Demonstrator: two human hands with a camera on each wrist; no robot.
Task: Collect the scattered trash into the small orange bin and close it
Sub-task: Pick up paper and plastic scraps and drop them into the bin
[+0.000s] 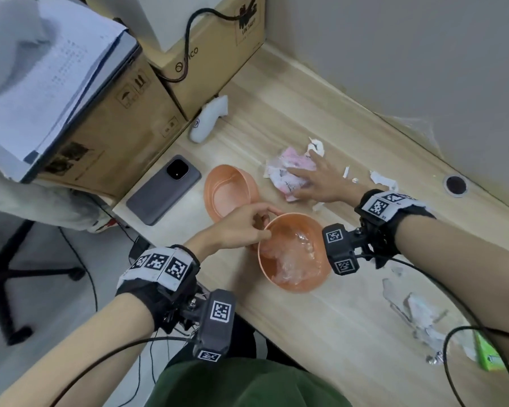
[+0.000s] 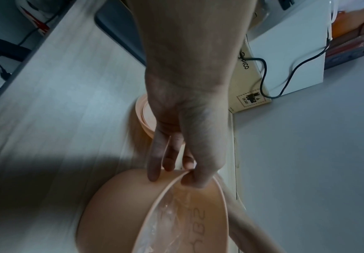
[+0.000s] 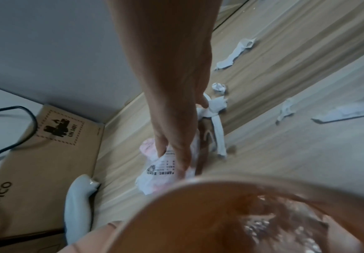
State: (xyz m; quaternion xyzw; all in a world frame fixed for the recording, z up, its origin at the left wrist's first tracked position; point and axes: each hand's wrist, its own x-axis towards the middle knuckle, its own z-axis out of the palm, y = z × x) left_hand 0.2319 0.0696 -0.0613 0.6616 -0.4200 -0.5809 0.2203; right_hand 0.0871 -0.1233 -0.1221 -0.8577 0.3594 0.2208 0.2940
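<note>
The small orange bin, holding clear plastic, sits at the tabletop's near edge, its rim pinched by the left hand. Its lid lies just behind. The right hand spreads its fingers over a printed pink-white wrapper; a "PICO" box stands behind.

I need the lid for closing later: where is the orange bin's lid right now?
In the head view the lid lies open side up on the desk, just beyond the orange bin, between the phone and the pink wrapper.
</note>
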